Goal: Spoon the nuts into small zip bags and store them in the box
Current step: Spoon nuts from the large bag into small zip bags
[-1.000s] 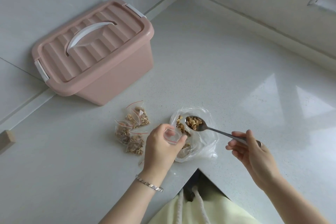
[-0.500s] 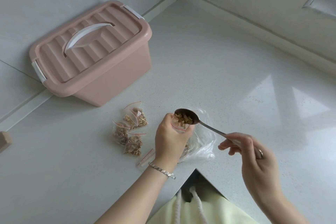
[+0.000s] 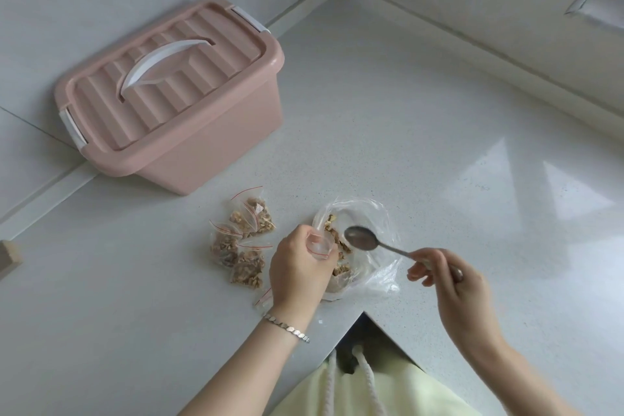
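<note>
My left hand [image 3: 299,268] grips a small zip bag [image 3: 319,245] with its mouth held open upward. My right hand [image 3: 449,284] holds a metal spoon [image 3: 363,238] by the handle; its bowl is empty and hovers just right of the small bag, above the large clear bag of nuts [image 3: 358,246]. Several filled small zip bags [image 3: 241,240] with red seals lie in a cluster left of my left hand. The pink box [image 3: 175,94] with a white handle stands shut at the back left.
The white counter [image 3: 439,162] meets walls at the back and has an inner corner edge [image 3: 364,312] just in front of me. An empty zip bag [image 3: 263,297] lies under my left wrist. A small wooden block [image 3: 8,257] sits at the far left.
The spoon, loaded with nuts a second ago, tipped them into the small bag held by my left hand. It has now drawn back to the right, empty.
</note>
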